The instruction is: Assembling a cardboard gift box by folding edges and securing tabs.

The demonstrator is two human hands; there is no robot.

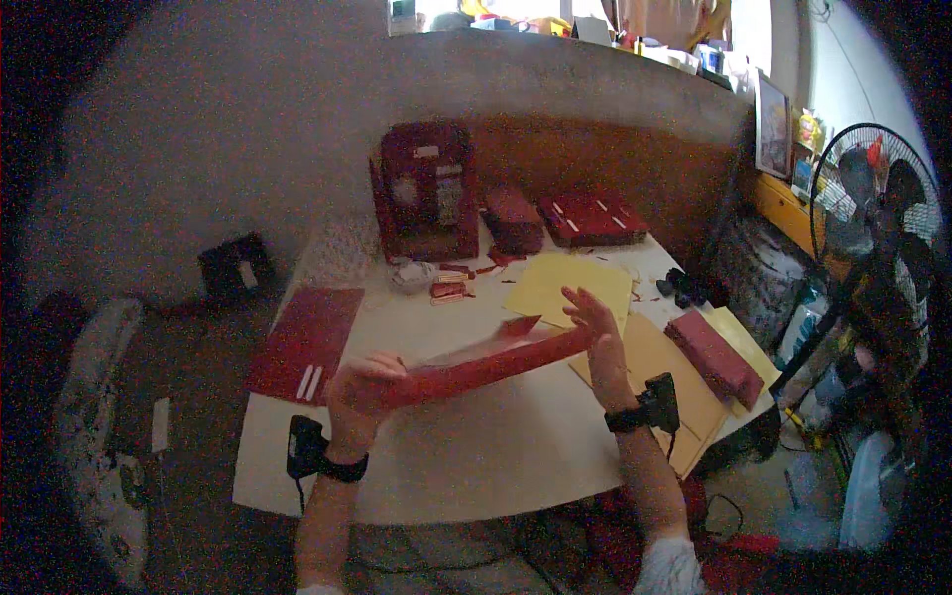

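Above the middle of the white table, a long, narrow red piece (486,369), which looks like folded paper or card, is held between my hands with its right end a little higher. My left hand (363,399) is closed round its left end. At the right end my right hand (599,335) bears against it, with some fingers raised and the thumb side partly hidden. A smaller red flap (518,326) sticks up behind the strip. Left of my left hand lies a flat red sheet (309,342) with two white strips. Beyond my right hand lies a yellow sheet (555,278).
At the back stand a large dark red box (426,193) and a stack of red pieces (592,219). Red scraps (454,283) lie before them. On the right, a red bundle (716,359) rests on tan card (650,382). A black fan (873,193) stands beyond the table.
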